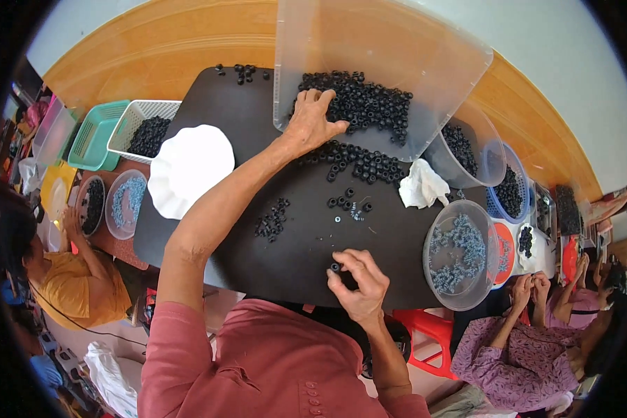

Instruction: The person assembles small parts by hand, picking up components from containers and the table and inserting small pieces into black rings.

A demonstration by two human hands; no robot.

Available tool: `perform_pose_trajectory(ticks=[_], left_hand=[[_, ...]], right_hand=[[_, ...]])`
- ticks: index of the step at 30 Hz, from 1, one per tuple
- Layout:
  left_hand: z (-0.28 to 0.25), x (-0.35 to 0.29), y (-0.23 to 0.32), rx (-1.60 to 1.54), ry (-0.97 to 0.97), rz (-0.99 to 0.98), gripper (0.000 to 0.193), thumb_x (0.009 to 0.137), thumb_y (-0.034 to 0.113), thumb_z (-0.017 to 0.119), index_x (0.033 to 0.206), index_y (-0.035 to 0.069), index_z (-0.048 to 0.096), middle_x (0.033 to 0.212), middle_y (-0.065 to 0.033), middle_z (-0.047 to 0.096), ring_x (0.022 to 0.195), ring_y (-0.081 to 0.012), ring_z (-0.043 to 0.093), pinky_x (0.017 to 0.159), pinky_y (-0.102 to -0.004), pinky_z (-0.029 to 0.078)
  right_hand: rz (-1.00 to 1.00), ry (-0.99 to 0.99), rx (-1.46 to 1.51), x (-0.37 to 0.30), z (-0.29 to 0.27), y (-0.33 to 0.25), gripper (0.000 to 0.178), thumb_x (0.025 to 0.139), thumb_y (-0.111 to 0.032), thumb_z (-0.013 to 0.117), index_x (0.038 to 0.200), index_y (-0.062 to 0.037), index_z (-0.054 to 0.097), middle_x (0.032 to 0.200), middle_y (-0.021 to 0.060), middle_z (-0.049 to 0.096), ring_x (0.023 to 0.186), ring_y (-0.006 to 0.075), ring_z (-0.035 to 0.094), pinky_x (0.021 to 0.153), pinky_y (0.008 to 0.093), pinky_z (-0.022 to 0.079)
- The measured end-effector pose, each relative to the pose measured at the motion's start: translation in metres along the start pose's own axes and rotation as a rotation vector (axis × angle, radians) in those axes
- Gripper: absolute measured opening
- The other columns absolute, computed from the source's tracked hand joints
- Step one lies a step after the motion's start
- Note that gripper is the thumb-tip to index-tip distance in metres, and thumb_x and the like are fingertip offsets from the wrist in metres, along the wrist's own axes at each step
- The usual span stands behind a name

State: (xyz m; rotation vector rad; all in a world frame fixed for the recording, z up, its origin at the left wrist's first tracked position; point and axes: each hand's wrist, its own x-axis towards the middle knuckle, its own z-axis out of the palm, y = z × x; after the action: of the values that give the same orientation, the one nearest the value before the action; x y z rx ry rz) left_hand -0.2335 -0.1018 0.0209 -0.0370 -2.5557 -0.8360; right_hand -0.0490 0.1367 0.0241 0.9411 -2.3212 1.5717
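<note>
My left hand (312,124) reaches to the mouth of a large clear plastic bin (369,42) lying on its side. Its fingers are apart and touch the heap of small black round parts (369,104) inside. Close to the table's front edge, my right hand (362,284) pinches one black round part (336,267) between thumb and forefinger. More black parts (362,160) have spilled out below the bin. Between my hands lie a small pile of smaller black pieces (272,220) and a few tiny blue-grey pieces (356,212).
A white scalloped plate (192,171) sits at the table's left. On the right are a crumpled white cloth (423,184), a round clear tub (435,282) of blue-grey pieces and a clear bucket (491,157) of black parts. Co-workers sit left and right. A red stool (432,341) stands below.
</note>
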Motion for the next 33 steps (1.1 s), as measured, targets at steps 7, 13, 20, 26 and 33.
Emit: perform_pose_trajectory(ticks=[7, 13, 20, 26, 33], left_hand=[[0.021, 0.031, 0.006, 0.200, -0.103, -0.009, 0.087, 0.064, 0.037, 0.079, 0.133, 0.003, 0.039, 0.128, -0.0267, 0.040, 0.119, -0.0436, 0.036, 0.102, -0.0508, 0.035], [0.034, 0.043, -0.003, 0.238, -0.080, 0.079, 0.088, 0.063, 0.040, 0.080, 0.136, 0.009, 0.040, 0.127, -0.0272, 0.039, 0.112, -0.0442, 0.041, 0.098, -0.0518, 0.038], [0.045, 0.048, -0.003, 0.220, -0.103, 0.153, 0.076, 0.070, 0.043, 0.076, 0.132, 0.012, 0.047, 0.116, -0.0222, 0.045, 0.105, -0.0417, 0.046, 0.091, -0.0496, 0.043], [0.037, 0.051, -0.010, 0.100, -0.245, 0.126, 0.067, 0.074, 0.039, 0.074, 0.130, 0.010, 0.050, 0.114, -0.0183, 0.048, 0.109, -0.0377, 0.046, 0.095, -0.0469, 0.041], [0.009, 0.032, 0.003, -0.011, 0.066, 0.304, 0.042, 0.088, 0.032, 0.058, 0.119, 0.003, 0.054, 0.113, -0.0207, 0.052, 0.109, -0.0374, 0.045, 0.096, -0.0472, 0.037]], right_hand=[[0.029, 0.011, 0.008, 0.001, -0.002, 0.000, 0.032, 0.065, 0.005, 0.074, 0.096, -0.0008, 0.067, 0.089, 0.0106, 0.063, 0.067, 0.0161, 0.059, 0.057, 0.0255, 0.050], [0.013, 0.008, 0.005, 0.002, -0.001, 0.001, 0.033, 0.064, 0.005, 0.074, 0.095, -0.0021, 0.068, 0.086, 0.0077, 0.063, 0.066, 0.0156, 0.058, 0.056, 0.0260, 0.049], [0.019, 0.008, 0.021, 0.003, 0.000, 0.003, 0.037, 0.063, 0.006, 0.075, 0.098, -0.0024, 0.068, 0.086, 0.0073, 0.063, 0.066, 0.0152, 0.059, 0.056, 0.0259, 0.049], [0.042, -0.014, 0.034, 0.002, -0.001, 0.004, 0.037, 0.064, 0.007, 0.074, 0.099, -0.0025, 0.066, 0.087, 0.0083, 0.064, 0.065, 0.0140, 0.059, 0.055, 0.0249, 0.050], [0.179, -0.018, 0.056, 0.006, -0.004, 0.000, 0.033, 0.069, 0.005, 0.072, 0.101, -0.0020, 0.066, 0.088, 0.0100, 0.064, 0.065, 0.0130, 0.059, 0.058, 0.0255, 0.048]])
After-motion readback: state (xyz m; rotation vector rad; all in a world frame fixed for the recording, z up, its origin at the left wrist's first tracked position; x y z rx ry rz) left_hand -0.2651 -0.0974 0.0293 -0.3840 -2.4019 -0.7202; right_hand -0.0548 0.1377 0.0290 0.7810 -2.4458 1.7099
